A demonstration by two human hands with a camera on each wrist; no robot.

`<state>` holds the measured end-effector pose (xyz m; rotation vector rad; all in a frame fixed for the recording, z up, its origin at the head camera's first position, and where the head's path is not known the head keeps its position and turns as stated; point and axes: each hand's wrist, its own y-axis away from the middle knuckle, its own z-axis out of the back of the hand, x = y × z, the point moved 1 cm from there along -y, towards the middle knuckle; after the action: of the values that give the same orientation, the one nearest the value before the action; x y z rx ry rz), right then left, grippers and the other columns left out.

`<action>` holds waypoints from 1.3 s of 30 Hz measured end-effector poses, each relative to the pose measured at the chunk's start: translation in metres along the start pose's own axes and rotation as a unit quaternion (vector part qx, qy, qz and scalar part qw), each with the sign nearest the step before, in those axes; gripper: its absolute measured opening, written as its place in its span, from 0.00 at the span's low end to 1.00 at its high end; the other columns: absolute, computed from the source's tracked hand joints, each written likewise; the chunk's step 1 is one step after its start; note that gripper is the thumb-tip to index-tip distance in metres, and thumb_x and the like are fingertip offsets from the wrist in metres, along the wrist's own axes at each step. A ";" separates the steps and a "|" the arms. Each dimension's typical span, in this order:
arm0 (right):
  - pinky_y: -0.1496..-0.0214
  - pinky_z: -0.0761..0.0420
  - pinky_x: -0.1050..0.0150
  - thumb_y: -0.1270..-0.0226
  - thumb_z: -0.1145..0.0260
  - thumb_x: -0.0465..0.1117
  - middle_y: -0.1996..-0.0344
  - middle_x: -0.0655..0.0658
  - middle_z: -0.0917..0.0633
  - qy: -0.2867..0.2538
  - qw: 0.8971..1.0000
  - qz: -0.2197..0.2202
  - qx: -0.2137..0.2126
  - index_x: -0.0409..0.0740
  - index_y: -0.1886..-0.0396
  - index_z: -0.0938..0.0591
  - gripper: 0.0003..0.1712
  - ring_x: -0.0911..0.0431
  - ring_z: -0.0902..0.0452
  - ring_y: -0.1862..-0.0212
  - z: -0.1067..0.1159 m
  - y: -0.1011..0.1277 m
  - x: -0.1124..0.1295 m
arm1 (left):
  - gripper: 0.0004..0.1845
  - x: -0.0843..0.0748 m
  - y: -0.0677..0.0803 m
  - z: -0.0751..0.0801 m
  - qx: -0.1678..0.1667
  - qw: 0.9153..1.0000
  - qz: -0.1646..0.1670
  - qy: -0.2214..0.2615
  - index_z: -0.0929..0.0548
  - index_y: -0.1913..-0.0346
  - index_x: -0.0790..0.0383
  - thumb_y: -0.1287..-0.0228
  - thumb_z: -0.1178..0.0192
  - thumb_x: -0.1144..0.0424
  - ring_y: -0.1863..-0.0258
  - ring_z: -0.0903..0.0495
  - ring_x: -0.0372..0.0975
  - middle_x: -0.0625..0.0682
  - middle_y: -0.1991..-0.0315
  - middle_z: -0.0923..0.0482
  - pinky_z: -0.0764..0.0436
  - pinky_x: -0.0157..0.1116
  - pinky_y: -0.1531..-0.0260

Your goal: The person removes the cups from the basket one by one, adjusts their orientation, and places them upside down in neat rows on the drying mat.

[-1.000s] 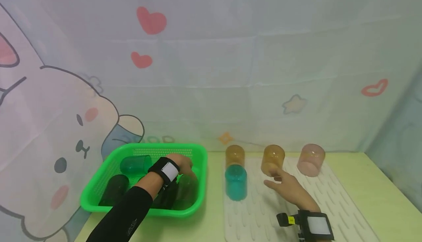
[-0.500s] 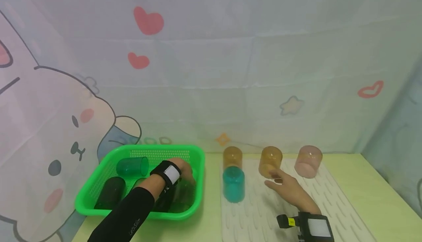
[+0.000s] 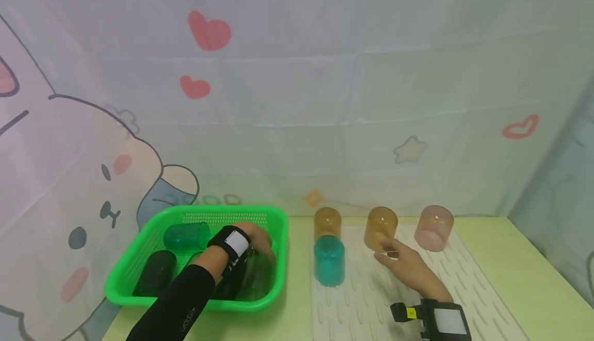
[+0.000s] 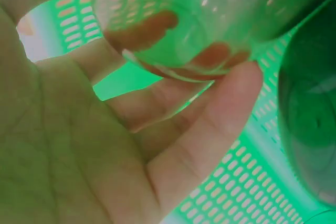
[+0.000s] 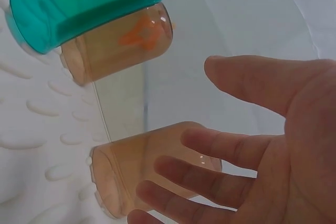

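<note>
Inside the green basket, my left hand reaches down to a clear tumbler. In the left wrist view, the thumb and fingers curve about the rounded end of this tumbler, and some fingers show through it. My right hand hovers over the white ridged mat. Its fingers are spread and hold nothing, overlapping the near amber tumbler in the right wrist view. A teal tumbler, two amber ones and a pink tumbler stand upside down on the mat.
Also in the basket lie a teal-green tumbler on its side and a dark tumbler. Another dark tumbler lies under the left forearm. A printed cloth hangs behind the pale yellow table.
The camera view has swung slightly to the right, so everything sits a little further left. My left hand shifts slightly within the basket; the right hand stays nearly still.
</note>
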<state>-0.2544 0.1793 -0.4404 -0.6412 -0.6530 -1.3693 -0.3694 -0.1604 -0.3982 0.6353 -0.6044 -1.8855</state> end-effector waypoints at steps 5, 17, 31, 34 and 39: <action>0.48 0.25 0.46 0.30 0.42 0.53 0.41 0.29 0.28 0.003 1.000 0.001 -0.001 0.27 0.37 0.33 0.36 0.36 0.30 0.42 -0.001 0.000 0.001 | 0.31 0.008 0.008 0.005 -0.025 0.996 -0.011 0.084 0.28 0.38 0.62 0.40 0.36 0.50 0.62 0.22 0.44 0.54 0.54 0.24 0.21 0.40 0.63; 0.48 0.24 0.47 0.30 0.43 0.55 0.41 0.29 0.28 0.002 1.000 0.001 0.000 0.28 0.37 0.33 0.37 0.36 0.31 0.42 -0.003 0.000 -0.001 | 0.24 0.018 0.030 0.010 -0.088 0.990 -0.061 0.091 0.24 0.46 0.61 0.43 0.34 0.55 0.61 0.24 0.44 0.56 0.46 0.29 0.21 0.41 0.63; 0.48 0.24 0.47 0.30 0.44 0.55 0.41 0.28 0.29 0.011 1.000 0.001 0.007 0.27 0.36 0.35 0.37 0.36 0.31 0.42 0.002 -0.001 0.005 | 0.23 0.043 0.054 0.000 -0.181 0.970 -0.080 0.138 0.27 0.47 0.57 0.44 0.33 0.55 0.57 0.25 0.45 0.54 0.50 0.27 0.25 0.43 0.66; 0.49 0.24 0.47 0.30 0.45 0.58 0.40 0.29 0.29 0.008 1.000 -0.006 0.012 0.28 0.35 0.35 0.40 0.36 0.31 0.41 0.002 0.000 0.005 | 0.24 0.044 0.058 -0.001 -0.194 0.967 -0.087 0.138 0.26 0.46 0.57 0.44 0.33 0.57 0.54 0.25 0.47 0.54 0.51 0.26 0.25 0.43 0.65; 0.50 0.23 0.48 0.30 0.44 0.57 0.42 0.29 0.28 0.004 1.000 0.001 0.004 0.28 0.37 0.34 0.38 0.36 0.30 0.42 0.002 0.000 0.006 | 0.23 0.039 0.063 0.000 -0.215 0.964 -0.100 0.123 0.25 0.45 0.57 0.44 0.32 0.58 0.51 0.25 0.48 0.52 0.53 0.25 0.24 0.42 0.64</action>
<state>-0.2535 0.1768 -0.4341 -0.6295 -0.6497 -1.3666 -0.3409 -0.2192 -0.3628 0.6447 0.0369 -1.9982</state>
